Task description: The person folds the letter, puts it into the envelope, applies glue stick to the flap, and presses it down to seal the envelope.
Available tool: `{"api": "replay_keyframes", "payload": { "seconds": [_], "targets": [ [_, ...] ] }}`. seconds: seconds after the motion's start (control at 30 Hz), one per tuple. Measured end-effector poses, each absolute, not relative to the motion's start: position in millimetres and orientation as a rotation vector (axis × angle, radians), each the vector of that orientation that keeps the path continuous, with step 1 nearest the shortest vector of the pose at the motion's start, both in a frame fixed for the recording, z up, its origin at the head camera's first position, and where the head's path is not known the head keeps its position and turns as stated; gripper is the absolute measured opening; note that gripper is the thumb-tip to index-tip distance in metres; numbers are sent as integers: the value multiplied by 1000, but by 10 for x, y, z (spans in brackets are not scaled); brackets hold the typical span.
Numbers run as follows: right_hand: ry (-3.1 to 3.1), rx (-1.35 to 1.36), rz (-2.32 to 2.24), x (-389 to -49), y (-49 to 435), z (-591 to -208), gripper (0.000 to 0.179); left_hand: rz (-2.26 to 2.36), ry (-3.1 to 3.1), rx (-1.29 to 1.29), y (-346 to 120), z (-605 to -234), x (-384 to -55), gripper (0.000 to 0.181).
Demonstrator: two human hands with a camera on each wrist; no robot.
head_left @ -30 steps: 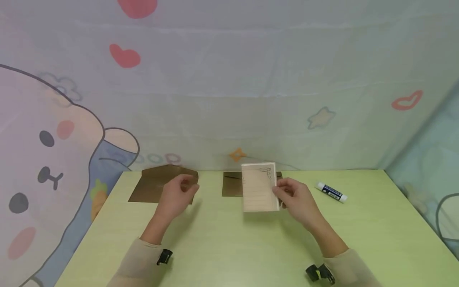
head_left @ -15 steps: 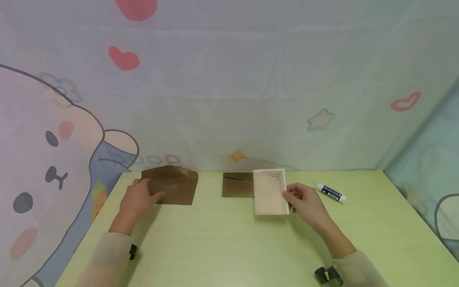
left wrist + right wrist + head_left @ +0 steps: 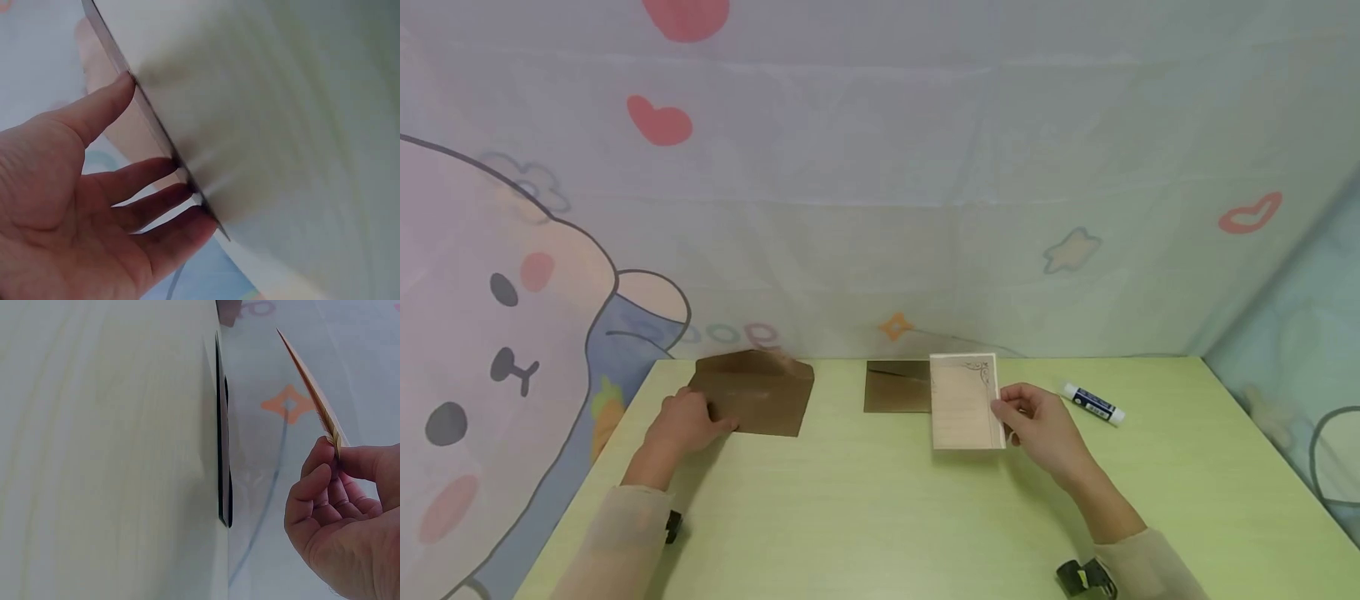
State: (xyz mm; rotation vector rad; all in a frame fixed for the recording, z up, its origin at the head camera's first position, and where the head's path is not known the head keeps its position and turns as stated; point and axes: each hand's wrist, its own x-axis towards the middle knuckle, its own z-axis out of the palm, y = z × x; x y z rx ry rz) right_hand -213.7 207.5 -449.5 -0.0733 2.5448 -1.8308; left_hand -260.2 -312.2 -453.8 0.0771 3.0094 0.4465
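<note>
A brown envelope (image 3: 760,407) with its flap raised lies at the table's back left. My left hand (image 3: 681,429) grips it at its left side, thumb near the front edge. In the left wrist view, thumb and fingertips meet the envelope's thin edge (image 3: 156,122). My right hand (image 3: 1043,433) pinches the right edge of a cream sheet of letter paper (image 3: 966,408), with faint lines and a corner ornament, raised off the table. From the right wrist view the letter paper (image 3: 319,403) appears edge-on between thumb and fingers.
A smaller brown envelope (image 3: 895,390) lies at the back middle, partly hidden behind the letter paper. A glue stick (image 3: 1093,404) rests right of my right hand. A printed cloth (image 3: 850,167) hangs behind the pale table (image 3: 865,517).
My left hand has moved left and taken hold of the larger envelope, which has shifted slightly towards me. My right hand moved a little right with the letter paper, then stayed still.
</note>
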Motion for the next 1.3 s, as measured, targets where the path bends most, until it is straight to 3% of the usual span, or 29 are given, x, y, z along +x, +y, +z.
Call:
{"api": "replay_keyframes", "payload": {
  "seconds": [0.47,1.0,1.3],
  "targets": [
    [2538,-75,-1845,-2148,2109,-4485,24,430,3035,359,-2740,-4490,-2233,48],
    [2530,-83,-1853,-2132,2078,-4478,24,462,2948,376,-1898,-4477,-1765,59],
    [2538,-91,-1850,-2126,2081,-4459,24,487,3012,323,-1829,-4465,-1706,60]
  ]
}}
